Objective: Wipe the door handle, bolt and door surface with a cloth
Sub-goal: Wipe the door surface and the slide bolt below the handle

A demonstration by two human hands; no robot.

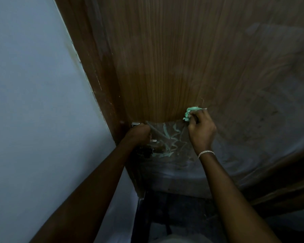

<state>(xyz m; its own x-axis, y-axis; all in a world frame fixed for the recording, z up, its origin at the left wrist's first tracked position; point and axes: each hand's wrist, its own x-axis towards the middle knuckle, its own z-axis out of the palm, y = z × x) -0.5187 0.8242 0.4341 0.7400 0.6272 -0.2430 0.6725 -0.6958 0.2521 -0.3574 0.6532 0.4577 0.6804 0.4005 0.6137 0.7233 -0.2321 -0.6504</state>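
A brown wood-grain door [174,58] fills the view, its lower part dusty with greenish scribbles [172,139]. My right hand [201,130] is shut on a crumpled green cloth [191,114] pressed against the door surface above the scribbles. My left hand [139,133] is closed around the metal bolt [135,124] at the door's left edge, hiding most of it. Just below this hand a dark metal door handle [154,150] sticks out. A silver bracelet sits on my right wrist.
A pale grey-blue wall [33,102] runs along the left, meeting the dark brown door frame [102,81]. Dark floor [179,213] lies below the door. A second wooden edge [288,181] shows at the lower right.
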